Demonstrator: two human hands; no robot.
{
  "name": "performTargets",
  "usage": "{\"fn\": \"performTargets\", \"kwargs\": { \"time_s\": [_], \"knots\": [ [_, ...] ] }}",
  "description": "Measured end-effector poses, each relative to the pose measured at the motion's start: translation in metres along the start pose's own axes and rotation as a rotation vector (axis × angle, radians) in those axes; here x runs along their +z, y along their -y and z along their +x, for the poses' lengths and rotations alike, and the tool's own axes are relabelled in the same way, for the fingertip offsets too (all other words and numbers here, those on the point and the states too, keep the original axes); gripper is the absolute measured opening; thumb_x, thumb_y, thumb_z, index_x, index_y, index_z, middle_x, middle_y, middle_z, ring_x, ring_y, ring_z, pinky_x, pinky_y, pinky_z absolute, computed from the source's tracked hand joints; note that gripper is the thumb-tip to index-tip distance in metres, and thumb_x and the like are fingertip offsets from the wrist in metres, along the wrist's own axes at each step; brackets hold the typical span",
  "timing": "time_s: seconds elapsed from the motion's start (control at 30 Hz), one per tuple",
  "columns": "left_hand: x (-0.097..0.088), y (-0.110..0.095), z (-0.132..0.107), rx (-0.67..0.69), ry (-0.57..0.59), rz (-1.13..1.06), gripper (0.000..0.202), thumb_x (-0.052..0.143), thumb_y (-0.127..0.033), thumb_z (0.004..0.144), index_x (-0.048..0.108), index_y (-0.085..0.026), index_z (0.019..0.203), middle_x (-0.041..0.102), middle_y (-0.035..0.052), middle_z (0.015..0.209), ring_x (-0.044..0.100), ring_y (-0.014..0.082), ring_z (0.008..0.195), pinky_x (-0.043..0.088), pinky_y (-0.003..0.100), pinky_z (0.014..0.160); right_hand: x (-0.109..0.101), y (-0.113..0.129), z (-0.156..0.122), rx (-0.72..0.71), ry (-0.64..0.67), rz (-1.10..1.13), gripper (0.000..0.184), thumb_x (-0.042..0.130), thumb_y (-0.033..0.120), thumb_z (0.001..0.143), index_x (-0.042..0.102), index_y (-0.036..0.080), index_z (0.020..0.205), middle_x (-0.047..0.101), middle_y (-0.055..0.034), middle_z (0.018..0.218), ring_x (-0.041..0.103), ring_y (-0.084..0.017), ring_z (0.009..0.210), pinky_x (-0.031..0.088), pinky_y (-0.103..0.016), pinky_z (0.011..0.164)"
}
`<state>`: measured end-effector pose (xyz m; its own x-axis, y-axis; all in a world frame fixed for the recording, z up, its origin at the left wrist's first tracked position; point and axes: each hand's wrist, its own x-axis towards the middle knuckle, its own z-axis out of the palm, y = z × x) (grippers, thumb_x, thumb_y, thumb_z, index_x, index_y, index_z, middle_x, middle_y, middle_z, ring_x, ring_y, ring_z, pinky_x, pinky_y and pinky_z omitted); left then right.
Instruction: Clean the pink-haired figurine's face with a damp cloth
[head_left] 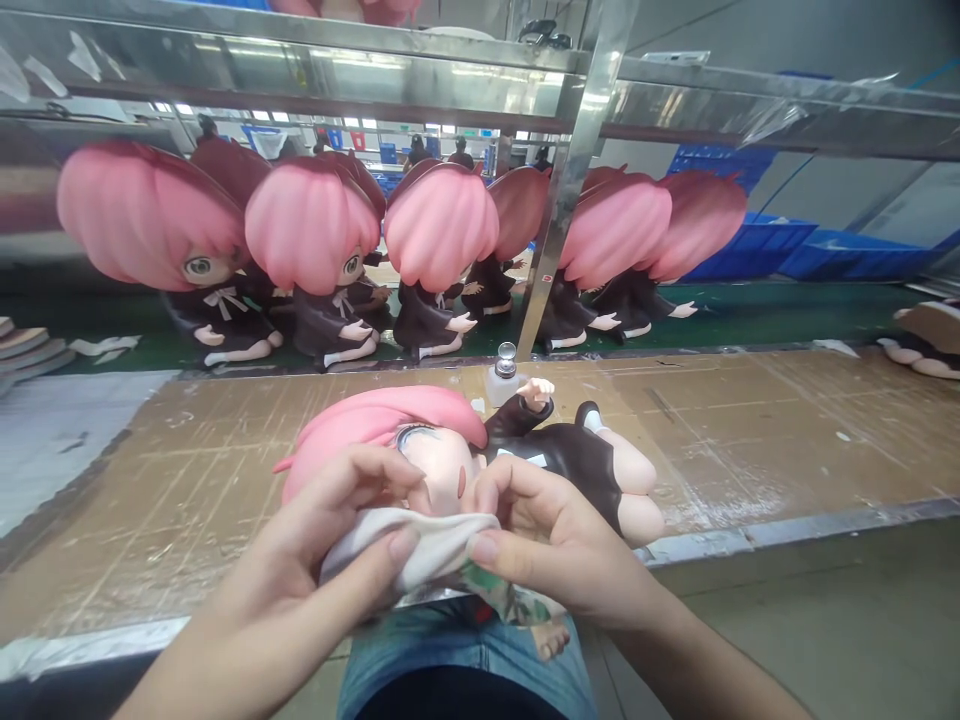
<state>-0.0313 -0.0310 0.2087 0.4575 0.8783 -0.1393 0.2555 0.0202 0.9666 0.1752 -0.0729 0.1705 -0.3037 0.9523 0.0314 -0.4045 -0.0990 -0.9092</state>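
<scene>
Between my two hands a white cloth point(420, 540) is gathered in folds. My left hand point(337, 540) pinches its left part between thumb and fingers. At its right end my right hand point(540, 530) grips it the same way, with a green patterned piece of fabric point(502, 590) hanging below. Just beyond the hands a large pink-haired figurine point(562, 460) in a black dress lies on its side on the bench, head to the left and legs to the right. My fingers partly cover its face.
A clear bottle with a metal cap point(504, 378) stands behind the figurine. Several similar pink-haired figurines point(442, 225) sit in a row on the green surface beyond the cardboard-covered bench point(750, 430). A metal post point(562, 190) rises at the bench's back edge, and blue bins point(855, 255) stand far right.
</scene>
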Motion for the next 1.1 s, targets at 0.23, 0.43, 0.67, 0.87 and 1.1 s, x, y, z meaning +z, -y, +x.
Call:
{"fn": "performTargets", "kwargs": {
  "time_s": [0.23, 0.43, 0.67, 0.87, 1.1],
  "knots": [
    [0.008, 0.000, 0.005, -0.146, 0.226, -0.143, 0.039, 0.062, -0.061, 0.087, 0.059, -0.022, 0.083, 0.051, 0.0000, 0.077, 0.049, 0.0127, 0.071, 0.041, 0.019, 0.062, 0.002, 0.004, -0.002, 0.034, 0.026, 0.053, 0.030, 0.082, 0.028, 0.079, 0.055, 0.018, 0.085, 0.055, 0.0033, 0.083, 0.050, -0.008, 0.075, 0.040, -0.020, 0.067],
    [0.022, 0.000, 0.007, 0.015, 0.124, -0.409, 0.026, 0.065, -0.045, 0.090, 0.058, -0.022, 0.081, 0.051, -0.0024, 0.074, 0.044, 0.0092, 0.063, 0.038, 0.016, 0.055, 0.000, -0.006, -0.004, 0.296, 0.015, 0.295, 0.045, 0.089, 0.040, 0.069, 0.066, 0.011, 0.095, 0.064, -0.0021, 0.082, 0.062, -0.009, 0.074, 0.046, -0.020, 0.071],
    [0.032, -0.011, -0.007, -0.028, 0.086, -0.440, 0.032, 0.072, -0.045, 0.084, 0.056, -0.020, 0.074, 0.048, -0.0030, 0.068, 0.044, 0.0077, 0.059, 0.038, 0.015, 0.054, 0.010, -0.016, -0.014, 0.282, -0.009, 0.419, 0.039, 0.085, 0.042, 0.073, 0.072, 0.007, 0.086, 0.064, -0.0035, 0.069, 0.060, -0.009, 0.064, 0.047, -0.023, 0.068],
    [0.033, -0.014, -0.024, -0.161, 0.116, -0.533, 0.039, 0.076, -0.049, 0.079, 0.052, -0.019, 0.070, 0.050, -0.0023, 0.071, 0.046, 0.0081, 0.055, 0.040, 0.018, 0.050, 0.029, -0.022, -0.031, 0.152, -0.009, 0.556, 0.029, 0.085, 0.038, 0.073, 0.075, 0.014, 0.086, 0.070, -0.0039, 0.074, 0.065, -0.013, 0.070, 0.049, -0.027, 0.077],
    [0.067, 0.005, -0.037, 0.101, -0.169, -0.398, 0.037, 0.072, -0.052, 0.084, 0.057, -0.021, 0.071, 0.053, -0.0022, 0.071, 0.048, 0.0121, 0.067, 0.041, 0.020, 0.062, 0.063, -0.035, -0.047, -0.035, -0.200, 0.408, 0.052, 0.077, 0.064, 0.071, 0.074, 0.021, 0.099, 0.070, -0.0116, 0.094, 0.062, -0.031, 0.107, 0.051, -0.045, 0.089]
  ]
}}
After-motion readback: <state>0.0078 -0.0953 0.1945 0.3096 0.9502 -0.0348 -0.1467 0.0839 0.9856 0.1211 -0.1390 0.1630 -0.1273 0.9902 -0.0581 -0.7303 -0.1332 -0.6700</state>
